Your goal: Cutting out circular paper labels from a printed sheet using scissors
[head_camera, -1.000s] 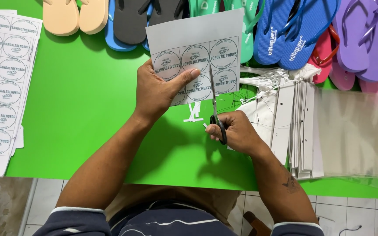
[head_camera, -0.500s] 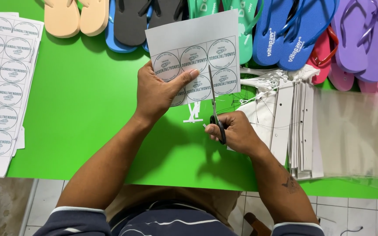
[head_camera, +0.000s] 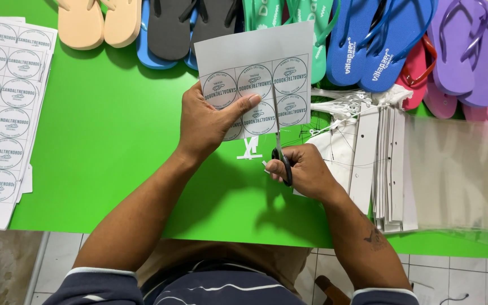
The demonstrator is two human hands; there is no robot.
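Centrally, a label sheet is pinched by the left hand above the green table, while scissors, gripped by the right hand, are run up between printed circles. Open tabletop is left between the hands and a stack of sheets at the left edge.

The label sheet sits at the centre of the table, pinched at its nine o'clock edge by the left hand; the scissors enter it from six o'clock, gripped by the right hand; flip-flops line up at twelve o'clock; stacked label sheets lie at nine o'clock; card strips and plastic bags lie at three o'clock.
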